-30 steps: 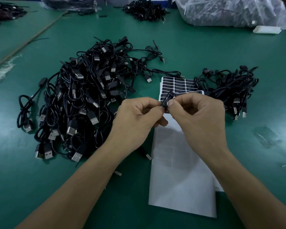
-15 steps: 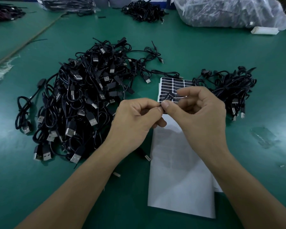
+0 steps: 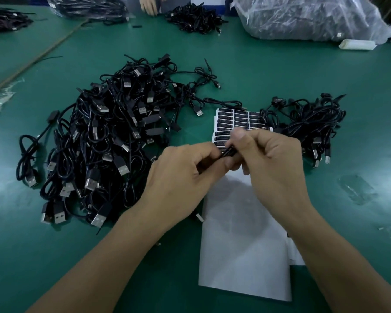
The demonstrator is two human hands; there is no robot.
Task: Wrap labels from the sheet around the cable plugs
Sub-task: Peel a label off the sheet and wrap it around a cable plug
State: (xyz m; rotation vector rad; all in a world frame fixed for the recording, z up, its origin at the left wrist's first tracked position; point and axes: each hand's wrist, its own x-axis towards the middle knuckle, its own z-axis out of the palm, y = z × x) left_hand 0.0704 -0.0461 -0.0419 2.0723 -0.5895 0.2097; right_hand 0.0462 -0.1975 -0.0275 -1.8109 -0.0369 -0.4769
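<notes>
**Two hands pinched on one black plug**

Both hands meet mid-counter. Left hand [image 3: 181,177]: fingers curled, thumb and forefinger gripping the near end of a slim black plug [image 3: 227,153]. Right hand [image 3: 273,163]: thumb on top, fingertips under, pinching the far end of the same plug. Plug is tilted and glossy. Motion blur; cannot tell if a label is on it.

Label sheet [image 3: 233,120] lies flat just beyond the fingertips. It has rows of small black rounded-rectangle stickers with pale print, too small to read. Its near edge is hidden by the hands. Below the hands is matte white backing paper [image 3: 242,245], smooth and rectangular.

Left of the left hand is a large tangled pile of cables [image 3: 104,141]: thin black cord, silver metal USB ends. Right of the right hand is a smaller bundle [image 3: 307,123] of the same kind.

Counter [image 3: 280,75] has a green matte surface. Far beyond the right hand sit a crinkled clear plastic bag [image 3: 303,16] and, beside it, a white oblong block [image 3: 357,44]. Another person's hand [image 3: 148,5] shows at the far edge.
</notes>
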